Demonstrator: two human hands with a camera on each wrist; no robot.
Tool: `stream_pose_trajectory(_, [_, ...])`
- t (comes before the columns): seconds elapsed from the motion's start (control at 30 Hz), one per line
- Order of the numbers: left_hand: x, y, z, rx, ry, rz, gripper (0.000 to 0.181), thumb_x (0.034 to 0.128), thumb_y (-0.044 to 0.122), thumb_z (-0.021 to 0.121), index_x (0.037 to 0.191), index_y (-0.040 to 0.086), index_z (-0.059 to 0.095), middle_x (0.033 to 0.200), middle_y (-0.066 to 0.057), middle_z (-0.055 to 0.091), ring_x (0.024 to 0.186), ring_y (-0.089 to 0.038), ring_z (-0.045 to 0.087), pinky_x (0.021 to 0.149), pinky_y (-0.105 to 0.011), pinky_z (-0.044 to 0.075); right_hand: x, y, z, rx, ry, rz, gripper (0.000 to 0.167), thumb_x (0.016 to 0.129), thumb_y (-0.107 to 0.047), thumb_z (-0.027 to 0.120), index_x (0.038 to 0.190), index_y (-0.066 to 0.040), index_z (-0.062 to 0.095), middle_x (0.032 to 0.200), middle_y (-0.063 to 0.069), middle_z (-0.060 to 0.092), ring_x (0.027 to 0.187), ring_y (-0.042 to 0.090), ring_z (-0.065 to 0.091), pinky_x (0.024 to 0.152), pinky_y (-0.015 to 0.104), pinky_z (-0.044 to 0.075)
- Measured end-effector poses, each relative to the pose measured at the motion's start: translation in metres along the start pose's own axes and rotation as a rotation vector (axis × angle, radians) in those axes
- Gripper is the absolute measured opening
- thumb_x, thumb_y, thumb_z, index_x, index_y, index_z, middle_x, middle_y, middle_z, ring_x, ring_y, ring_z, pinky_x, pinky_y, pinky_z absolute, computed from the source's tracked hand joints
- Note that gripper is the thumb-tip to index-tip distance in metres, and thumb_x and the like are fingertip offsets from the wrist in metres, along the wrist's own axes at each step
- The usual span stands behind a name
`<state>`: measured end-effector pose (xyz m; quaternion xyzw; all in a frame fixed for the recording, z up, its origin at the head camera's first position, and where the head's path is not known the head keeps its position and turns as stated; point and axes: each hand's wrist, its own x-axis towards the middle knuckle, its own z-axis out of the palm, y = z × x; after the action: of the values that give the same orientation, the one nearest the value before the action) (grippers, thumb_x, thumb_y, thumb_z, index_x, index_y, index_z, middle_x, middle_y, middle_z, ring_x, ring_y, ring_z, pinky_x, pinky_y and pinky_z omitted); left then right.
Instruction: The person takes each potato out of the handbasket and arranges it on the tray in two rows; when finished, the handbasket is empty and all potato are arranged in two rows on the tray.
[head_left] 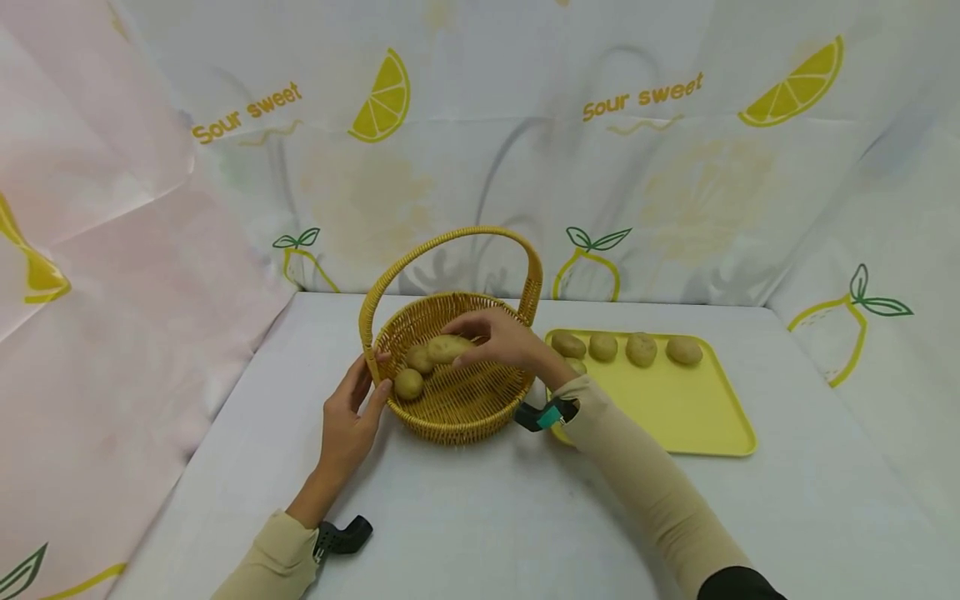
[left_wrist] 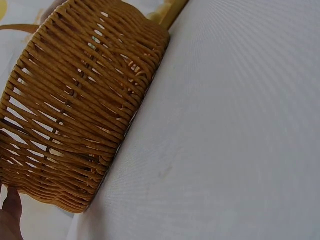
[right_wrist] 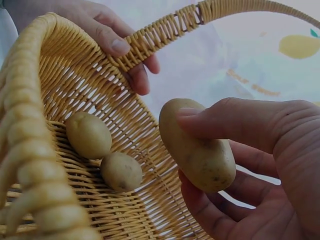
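A yellow wicker basket (head_left: 450,429) with a tall arched handle stands on the table. My left hand (head_left: 351,417) grips its left rim at the foot of the handle, thumb in front and fingers behind. Inside the basket, my right hand (head_left: 498,343) pinches an oblong potato (right_wrist: 197,145) between thumb and fingers, above the woven bottom. Two more potatoes lie at the basket's left side: a rounder one (head_left: 408,384) and another (head_left: 419,358), partly behind the held one in the head view. The left wrist view shows mainly the basket's outer wall (left_wrist: 80,100).
To the right of the basket lies a yellow tray (head_left: 675,408). Several potatoes sit along its back edge, one of them at the far right (head_left: 685,351); another (head_left: 576,367) is partly hidden by the right arm. A lemon-print cloth (head_left: 480,150) hangs behind the white table (head_left: 465,517).
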<state>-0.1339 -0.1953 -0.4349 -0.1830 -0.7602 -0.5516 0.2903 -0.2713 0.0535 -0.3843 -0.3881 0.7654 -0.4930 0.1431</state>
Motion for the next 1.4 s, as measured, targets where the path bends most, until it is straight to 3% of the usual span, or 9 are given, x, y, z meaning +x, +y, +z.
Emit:
stream_pose_trajectory(0.23, [0.001,0.0,0.0,0.002,-0.005,0.004,0.051,0.0972,-0.018,0.06,0.145,-0.02,0.043,0.135,-0.036,0.058,0.135,-0.052,0.047,0.114,-0.03,0.041,-0.009,0.0,-0.004,0.051,0.034,0.002,0.047,0.084,-0.006,0.088,0.128,-0.003,0.072,0.126,0.004,0.07,0.113,0.02,0.065,0.095,0.038,0.056])
stream_pose_trajectory(0.43, [0.0,-0.002,-0.001,-0.008,-0.006,0.003,0.05,0.0975,-0.018,0.059,0.145,-0.019,0.043,0.136,-0.036,0.057,0.135,-0.052,0.047,0.114,-0.03,0.04,-0.02,-0.002,-0.007,0.027,0.076,0.014,0.046,0.085,-0.007,0.088,0.129,-0.005,0.073,0.125,0.003,0.07,0.112,0.019,0.064,0.096,0.037,0.055])
stream_pose_trajectory(0.77, [-0.001,0.0,-0.001,-0.005,-0.006,0.002,0.051,0.0971,-0.018,0.06,0.145,-0.02,0.043,0.137,-0.035,0.057,0.136,-0.051,0.047,0.114,-0.029,0.04,-0.037,0.002,-0.011,0.079,0.156,0.046,0.046,0.085,-0.005,0.087,0.129,-0.004,0.073,0.122,0.005,0.07,0.104,0.023,0.066,0.085,0.034,0.057])
stream_pose_trajectory(1.0, [0.0,0.0,0.0,-0.033,-0.007,0.015,0.05,0.0969,-0.019,0.059,0.144,-0.021,0.043,0.135,-0.036,0.057,0.134,-0.056,0.045,0.115,-0.032,0.04,-0.051,-0.002,-0.014,0.119,0.194,0.072,0.047,0.085,-0.006,0.087,0.13,-0.004,0.072,0.123,0.008,0.07,0.107,0.026,0.066,0.09,0.038,0.057])
stream_pose_trajectory(1.4, [0.0,0.002,0.0,-0.012,-0.008,-0.005,0.05,0.0975,-0.018,0.059,0.145,-0.021,0.042,0.136,-0.036,0.058,0.135,-0.053,0.047,0.114,-0.029,0.04,-0.067,-0.002,-0.018,0.139,0.227,0.06,0.048,0.087,-0.002,0.084,0.133,0.001,0.069,0.127,0.011,0.068,0.105,0.027,0.067,0.09,0.037,0.058])
